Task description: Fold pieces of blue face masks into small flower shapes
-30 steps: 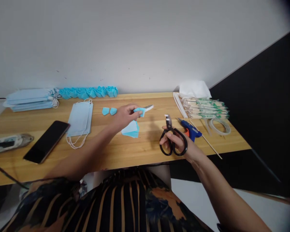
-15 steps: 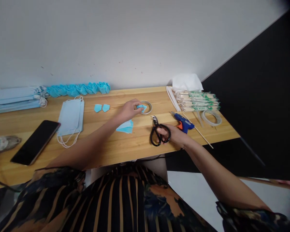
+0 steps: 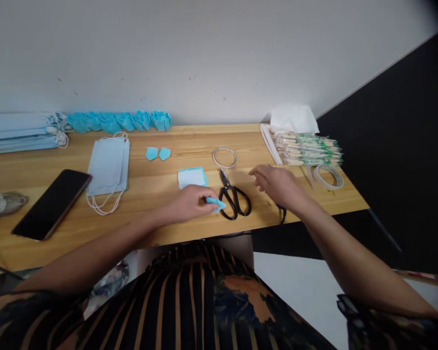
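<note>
My left hand (image 3: 191,203) pinches a small folded blue piece (image 3: 216,202) near the table's front edge. Just right of it, black-handled scissors (image 3: 235,197) lie on the wood, points away from me. My right hand (image 3: 275,182) is over the glue gun, which it mostly hides; its fingers are bent, and whether they grip the gun cannot be made out. A small stack of cut blue and white pieces (image 3: 192,177) lies behind my left hand. Two blue pentagon-shaped pieces (image 3: 152,153) sit farther back, and a thin tape ring (image 3: 225,157) lies behind the scissors.
Face masks (image 3: 108,165) and a phone (image 3: 53,204) lie at left, with a mask stack (image 3: 20,132) and a row of blue folded flowers (image 3: 120,121) along the wall. Wrapped sticks (image 3: 308,149), a white bag (image 3: 294,119) and a tape roll (image 3: 328,177) are at right.
My left hand has drawn back toward me from the tape ring with the blue piece. My right hand has let go of the scissors and moved right, over the glue gun.
</note>
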Demonstrator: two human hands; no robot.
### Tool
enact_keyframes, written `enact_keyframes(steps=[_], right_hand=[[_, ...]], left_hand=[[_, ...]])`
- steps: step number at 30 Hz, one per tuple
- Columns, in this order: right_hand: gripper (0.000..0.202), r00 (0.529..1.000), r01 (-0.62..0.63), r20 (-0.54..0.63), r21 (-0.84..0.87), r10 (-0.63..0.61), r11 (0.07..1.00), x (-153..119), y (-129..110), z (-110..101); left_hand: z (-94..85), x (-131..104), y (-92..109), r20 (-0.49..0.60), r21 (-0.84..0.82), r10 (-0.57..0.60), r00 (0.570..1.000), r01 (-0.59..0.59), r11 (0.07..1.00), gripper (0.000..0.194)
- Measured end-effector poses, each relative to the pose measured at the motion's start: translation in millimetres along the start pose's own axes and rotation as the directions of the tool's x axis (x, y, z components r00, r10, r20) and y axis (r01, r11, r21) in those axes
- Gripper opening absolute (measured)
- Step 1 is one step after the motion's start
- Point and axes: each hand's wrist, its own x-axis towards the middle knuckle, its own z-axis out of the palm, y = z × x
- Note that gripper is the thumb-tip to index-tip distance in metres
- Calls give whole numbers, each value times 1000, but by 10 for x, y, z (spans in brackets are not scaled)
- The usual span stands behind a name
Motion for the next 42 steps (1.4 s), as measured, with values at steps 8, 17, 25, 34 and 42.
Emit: enact_keyframes(steps=[8, 17, 25, 34, 42], right_hand=[[18, 992, 99, -55, -164, -109, 981, 310, -471, 394], [20, 988, -1, -150, -138, -20, 990, 405, -542, 602], [11, 965, -89, -204, 330, 163, 940, 506, -300, 749], [22, 859, 254, -511, 484, 35, 837, 194, -647, 455], [24, 892, 345, -452, 641, -26, 686, 298, -1060, 516]], left_hand=[[353, 13, -26, 122, 24, 195, 973, -199, 980, 8], [366, 13, -130, 42, -27, 186, 982, -185, 982, 5], [370, 31, -147, 29, -1, 109, 994, -109, 994, 9], [-261, 159, -38, -258, -474, -264, 929, 116, 873, 23], [-343, 165, -183, -352, -546, -293, 889, 59, 836, 26]])
